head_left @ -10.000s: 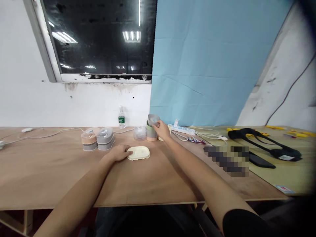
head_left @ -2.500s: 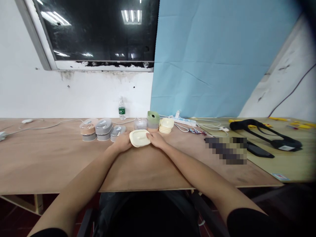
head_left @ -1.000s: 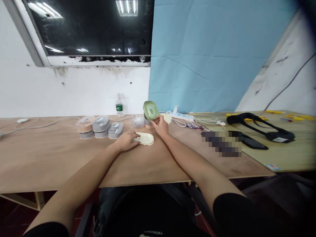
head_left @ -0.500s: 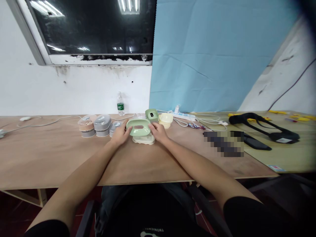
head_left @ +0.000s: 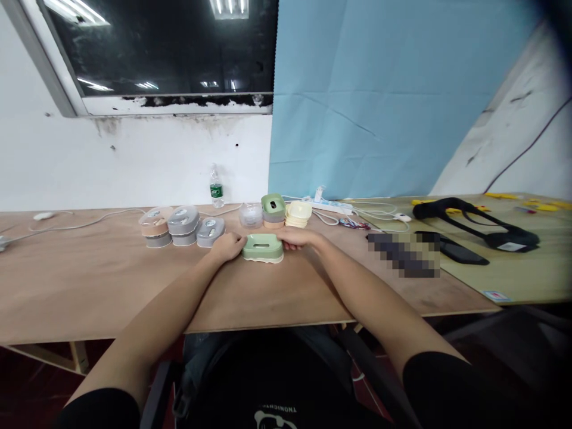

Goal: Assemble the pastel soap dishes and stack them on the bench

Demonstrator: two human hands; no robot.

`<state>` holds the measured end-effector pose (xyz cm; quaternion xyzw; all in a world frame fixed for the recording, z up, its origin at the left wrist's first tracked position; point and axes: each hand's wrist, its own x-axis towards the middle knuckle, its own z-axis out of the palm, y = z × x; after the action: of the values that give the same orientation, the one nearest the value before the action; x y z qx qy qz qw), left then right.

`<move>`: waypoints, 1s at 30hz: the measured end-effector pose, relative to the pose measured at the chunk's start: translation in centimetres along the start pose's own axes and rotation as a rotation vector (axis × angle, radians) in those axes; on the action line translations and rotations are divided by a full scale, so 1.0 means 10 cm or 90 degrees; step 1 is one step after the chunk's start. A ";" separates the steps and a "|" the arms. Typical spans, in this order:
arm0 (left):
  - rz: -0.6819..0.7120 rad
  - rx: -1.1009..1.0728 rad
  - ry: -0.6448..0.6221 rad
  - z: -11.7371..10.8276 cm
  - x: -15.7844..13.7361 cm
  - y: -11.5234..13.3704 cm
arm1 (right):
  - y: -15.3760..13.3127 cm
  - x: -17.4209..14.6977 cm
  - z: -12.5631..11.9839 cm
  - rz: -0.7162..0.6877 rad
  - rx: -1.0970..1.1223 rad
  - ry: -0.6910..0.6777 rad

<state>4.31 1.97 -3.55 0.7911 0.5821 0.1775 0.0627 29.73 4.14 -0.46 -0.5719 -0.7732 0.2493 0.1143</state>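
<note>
A light green plastic soap dish (head_left: pixel 262 245) with a slot in its floor sits on a cream base (head_left: pixel 264 260), whose wavy lower edge shows beneath it. My left hand (head_left: pixel 230 246) is closed on the dish's left end, thumb against its rim. At the opposite end my right hand (head_left: pixel 295 239) grips the right side, its fingers curled under and partly hidden. Behind the dish stand a stack of green, grey and pink dishes (head_left: pixel 273 213), a stack of cream ones (head_left: pixel 297 214) and some clear lids (head_left: pixel 251 215).
To the left stand lidded pink-and-grey boxes (head_left: pixel 156 226) and grey boxes (head_left: pixel 183 225). A water bottle (head_left: pixel 216 188) is by the wall. A power strip (head_left: pixel 330 206) with white cables lies at the back right. Black strap-like gear (head_left: pixel 491 232) rests on the right.
Both hands have lowered the green dish from a tilted position above the cream base down onto it. The dish now lies level. My view has shifted slightly.
</note>
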 end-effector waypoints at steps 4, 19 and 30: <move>0.027 0.010 -0.007 -0.02 -0.05 0.01 | 0.00 -0.01 -0.02 0.046 0.007 -0.185; 0.019 0.027 0.005 -0.11 -0.15 -0.08 | -0.36 0.56 0.30 -0.189 -0.025 0.331; 0.004 0.009 -0.021 -0.14 -0.17 -0.04 | -0.42 1.02 0.31 -0.080 0.017 0.335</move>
<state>3.06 0.35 -2.71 0.7960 0.5798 0.1608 0.0661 21.60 12.00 -2.05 -0.5664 -0.7474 0.0951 0.3341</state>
